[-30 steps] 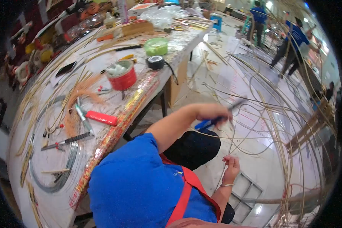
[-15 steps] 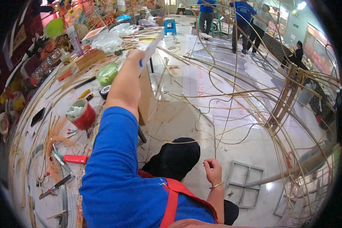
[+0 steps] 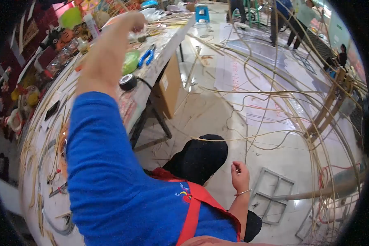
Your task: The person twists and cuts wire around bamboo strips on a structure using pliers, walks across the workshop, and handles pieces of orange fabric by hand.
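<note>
Two bare hands, well apart: the left hand, blurred, stretched out over the far part of a long, pale worktop, near thin, straw-coloured strips, bamboo by the look; contents of that grip, impossible to tell. Closer on the same worktop: blue-handled pliers, just beside a rounded green container and a round black roll. Right hand above the floor, near a grey metal grid frame, fingers curled in, nothing visible in the grip. Strips probably light, springy, prone to splinter: best held near mid-length. Pliers likely heavier, rigid: best taken by both handles.
</note>
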Motion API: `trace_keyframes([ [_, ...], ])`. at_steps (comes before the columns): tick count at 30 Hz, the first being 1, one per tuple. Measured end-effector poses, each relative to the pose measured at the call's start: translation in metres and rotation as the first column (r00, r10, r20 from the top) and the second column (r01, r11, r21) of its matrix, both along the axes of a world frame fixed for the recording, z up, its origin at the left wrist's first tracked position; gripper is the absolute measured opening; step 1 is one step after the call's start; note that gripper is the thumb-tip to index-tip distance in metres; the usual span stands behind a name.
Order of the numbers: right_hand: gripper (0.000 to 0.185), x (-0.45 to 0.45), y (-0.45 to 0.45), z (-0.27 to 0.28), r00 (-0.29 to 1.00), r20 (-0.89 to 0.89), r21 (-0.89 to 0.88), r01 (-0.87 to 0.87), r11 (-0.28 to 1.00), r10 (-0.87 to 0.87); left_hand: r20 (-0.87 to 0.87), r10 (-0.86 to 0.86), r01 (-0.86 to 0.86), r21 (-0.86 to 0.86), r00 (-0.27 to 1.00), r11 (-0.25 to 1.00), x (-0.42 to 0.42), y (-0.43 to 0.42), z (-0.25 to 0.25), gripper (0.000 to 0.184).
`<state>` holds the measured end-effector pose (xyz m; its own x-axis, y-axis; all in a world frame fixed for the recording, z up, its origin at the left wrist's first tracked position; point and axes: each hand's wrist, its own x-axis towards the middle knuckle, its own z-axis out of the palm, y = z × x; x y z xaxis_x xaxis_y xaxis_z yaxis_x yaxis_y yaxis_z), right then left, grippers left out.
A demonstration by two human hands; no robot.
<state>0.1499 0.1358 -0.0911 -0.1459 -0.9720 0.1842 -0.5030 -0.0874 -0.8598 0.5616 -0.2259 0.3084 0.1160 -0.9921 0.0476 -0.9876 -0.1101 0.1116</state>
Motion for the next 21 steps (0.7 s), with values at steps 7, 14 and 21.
trace_keyframes([
  [7, 0.016, 0.007, -0.007, 0.009, 1.0, -0.006, -0.072, -0.026, 0.997, 0.026, 0.337, 0.021, -0.076, 0.151, 0.941, 0.986, 0.107, 0.149, 0.089, 0.013],
  [14, 0.013, 0.005, -0.001, 0.013, 1.0, -0.018, -0.063, 0.005, 0.998, -0.006, -0.044, 0.358, -0.251, 0.635, 0.933, 0.73, 0.138, 0.185, -0.032, 0.05],
  [21, 0.013, 0.004, 0.007, 0.011, 0.998, -0.057, -0.112, 0.022, 0.993, -0.029, 0.247, -0.007, -0.135, 0.553, 0.969, 0.822, 0.193, 0.149, -0.1, 0.055],
])
